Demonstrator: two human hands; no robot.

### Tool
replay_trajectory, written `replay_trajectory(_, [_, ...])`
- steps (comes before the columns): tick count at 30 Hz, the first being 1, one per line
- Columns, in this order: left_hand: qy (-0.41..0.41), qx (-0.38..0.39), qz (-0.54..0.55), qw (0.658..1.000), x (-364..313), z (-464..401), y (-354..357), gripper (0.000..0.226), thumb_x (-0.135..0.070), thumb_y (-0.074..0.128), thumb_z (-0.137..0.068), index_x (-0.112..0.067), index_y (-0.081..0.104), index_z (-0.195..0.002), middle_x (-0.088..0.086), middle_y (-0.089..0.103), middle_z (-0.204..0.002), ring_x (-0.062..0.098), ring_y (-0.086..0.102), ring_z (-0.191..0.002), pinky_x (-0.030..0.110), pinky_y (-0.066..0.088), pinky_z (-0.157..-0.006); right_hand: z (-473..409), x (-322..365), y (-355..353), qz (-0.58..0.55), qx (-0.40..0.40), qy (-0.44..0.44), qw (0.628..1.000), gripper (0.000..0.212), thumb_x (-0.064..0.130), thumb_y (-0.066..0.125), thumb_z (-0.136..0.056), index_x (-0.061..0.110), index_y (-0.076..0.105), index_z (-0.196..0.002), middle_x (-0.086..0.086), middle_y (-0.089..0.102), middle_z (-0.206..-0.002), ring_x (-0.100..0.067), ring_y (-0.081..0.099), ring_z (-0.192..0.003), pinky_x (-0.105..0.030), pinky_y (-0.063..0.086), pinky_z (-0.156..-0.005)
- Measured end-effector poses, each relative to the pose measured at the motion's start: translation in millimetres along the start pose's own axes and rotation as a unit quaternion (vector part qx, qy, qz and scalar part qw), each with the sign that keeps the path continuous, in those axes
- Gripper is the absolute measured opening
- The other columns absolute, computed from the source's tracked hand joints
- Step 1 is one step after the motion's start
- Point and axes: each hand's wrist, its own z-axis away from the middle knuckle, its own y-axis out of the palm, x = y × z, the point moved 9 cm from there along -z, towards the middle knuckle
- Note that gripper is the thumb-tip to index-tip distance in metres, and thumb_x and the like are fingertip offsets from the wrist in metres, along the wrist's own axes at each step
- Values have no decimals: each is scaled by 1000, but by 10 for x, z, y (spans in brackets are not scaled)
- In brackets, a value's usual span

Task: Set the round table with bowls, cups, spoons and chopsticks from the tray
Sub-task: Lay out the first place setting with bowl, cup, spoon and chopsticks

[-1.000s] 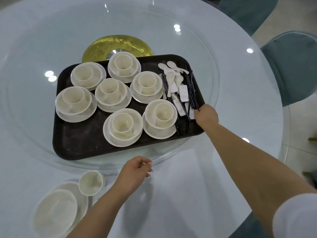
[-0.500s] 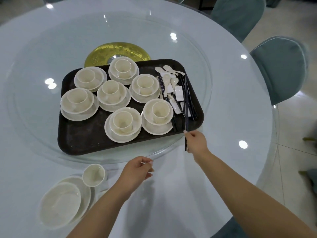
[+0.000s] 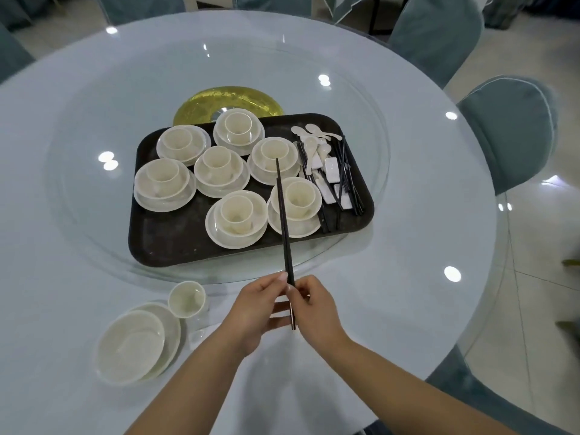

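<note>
Chopstick step in hand: pair lifted off the tray, not yet laid at the place setting.

You hold the dark chopsticks (image 3: 284,227) at their near end, low centre of the frame; your left hand (image 3: 254,312) and right hand (image 3: 317,309) both pinch them with curled fingers, tips pointing up-frame over the tray (image 3: 163,246). Whether it is one stick or an aligned pair, you cannot tell from this view. The tray sits mid-frame on the glass turntable (image 3: 94,215) and carries seven stacked bowl-and-cup sets, with spoons (image 3: 314,142) and more chopsticks (image 3: 348,183) on its right side. One setting lies at lower left: bowl on plate (image 3: 135,346), cup (image 3: 187,299) just beside it. Judgement: next you should even the ends, then lay the sticks flat on the table (image 3: 408,277) to the right of that bowl; a spoon looks still wanting there.
</note>
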Motion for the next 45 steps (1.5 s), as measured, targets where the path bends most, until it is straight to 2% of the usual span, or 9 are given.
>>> replay_trajectory(10, [39,-91,102,990,-13,262,-479,13,-26,73,-85,-15,77,-78,9,75,-87,17,71,-76,31,58,-63,210,236,414,62,83,-74,992,23,32,67,-88,28,53,-70,23,63,-73,2,57,-65,-12,43,-59])
replay_trajectory(14, [57,-112,97,987,6,348,-683,16,-28,72,-86,-13,75,-92,4,76,-93,18,72,-80,29,57,-65,263,244,558,128,121,-89,980,27,37,67,-88,29,50,-68,18,59,-66,2,52,-60,-13,40,-56])
replay_trajectory(18, [74,-131,97,984,21,427,-843,16,-25,70,-88,-12,74,-96,5,76,-90,18,73,-80,25,56,-63,283,254,718,191,218,-69,955,33,53,63,-84,24,58,-70,2,69,-79,-4,58,-57,-20,44,-53])
replay_trajectory(21, [70,-121,83,987,40,454,-891,14,-22,68,-90,-11,74,-96,7,76,-89,21,73,-81,30,58,-70,132,352,670,99,266,1,959,40,55,59,-85,17,70,-82,1,71,-75,-10,60,-56,-21,44,-50])
replay_trajectory(23, [56,-101,91,989,84,470,-882,15,-18,67,-90,-7,73,-98,9,75,-87,22,73,-77,33,60,-75,-27,440,615,11,253,52,966,36,49,57,-91,16,73,-91,0,72,-77,-13,59,-54,-22,44,-49])
replay_trajectory(28, [21,-43,58,997,222,527,-726,15,-14,68,-89,-2,71,-98,11,74,-84,23,71,-75,33,60,-73,-318,854,624,-22,186,-11,982,28,41,60,-92,14,69,-93,-1,75,-91,-13,54,-46,-24,45,-48])
replay_trajectory(35, [-15,-19,38,999,395,526,-718,23,-29,69,-89,-11,74,-102,8,74,-94,23,72,-83,43,59,-84,-448,1045,558,-69,162,-20,984,19,22,64,-92,5,70,-90,-6,75,-78,-11,58,-45,-21,49,-46])
replay_trajectory(40, [-20,-22,95,995,507,511,-732,18,-16,63,-93,-7,71,-107,11,71,-99,26,70,-87,33,60,-79,-533,1050,489,-108,138,-7,985,15,24,67,-91,10,71,-88,-3,75,-77,-10,57,-45,-21,50,-47])
replay_trajectory(45, [2,-37,78,996,496,492,-741,17,-7,60,-94,-7,70,-108,14,73,-96,22,70,-90,30,59,-82,-481,948,583,-99,158,0,983,16,23,67,-91,10,70,-83,-2,73,-74,-10,58,-45,-21,50,-48])
